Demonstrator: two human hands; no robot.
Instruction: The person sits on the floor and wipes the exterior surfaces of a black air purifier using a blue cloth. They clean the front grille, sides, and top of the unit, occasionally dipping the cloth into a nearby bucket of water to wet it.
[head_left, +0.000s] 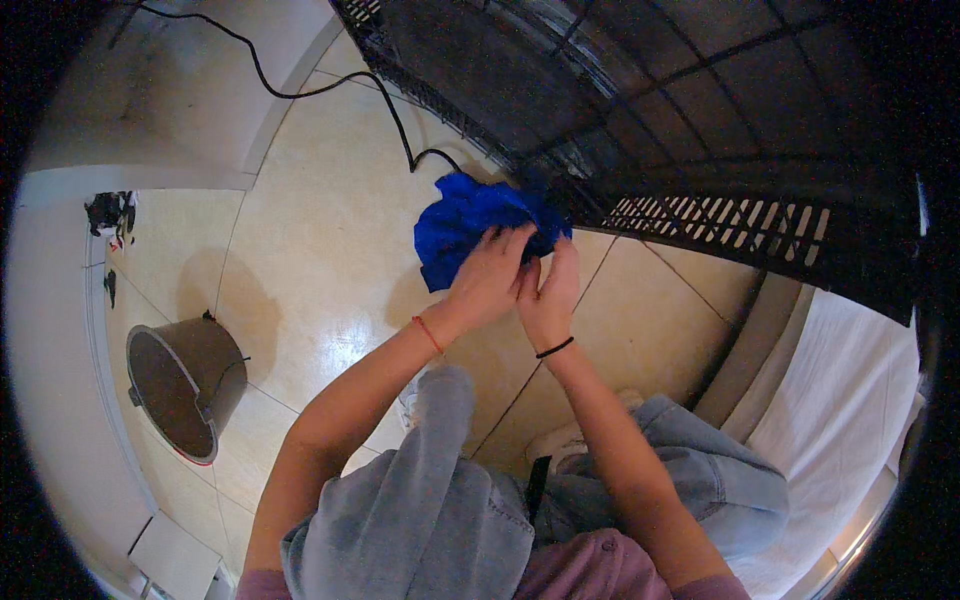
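A crumpled blue cloth or bag (469, 217) is gathered at the lower edge of a black slatted and gridded panel, just above the tiled floor. My left hand (495, 274), with a thin red cord at the wrist, lies on the blue material with bent fingers. Beside it, close to touching, my right hand (551, 289), with a black band at the wrist, has its fingertips at the material's lower right edge. The fingertips of both hands are partly hidden in folds and shadow, so their exact hold is unclear. A black cable (401, 124) runs to the material's top.
A dark bucket (225, 367) stands at the left on the tiles. The black panel (712, 217) fills the upper right. White fabric (817, 375) covers a low piece of furniture at the right. Small dark items (109, 214) lie by the left wall. My bent knees are below my hands.
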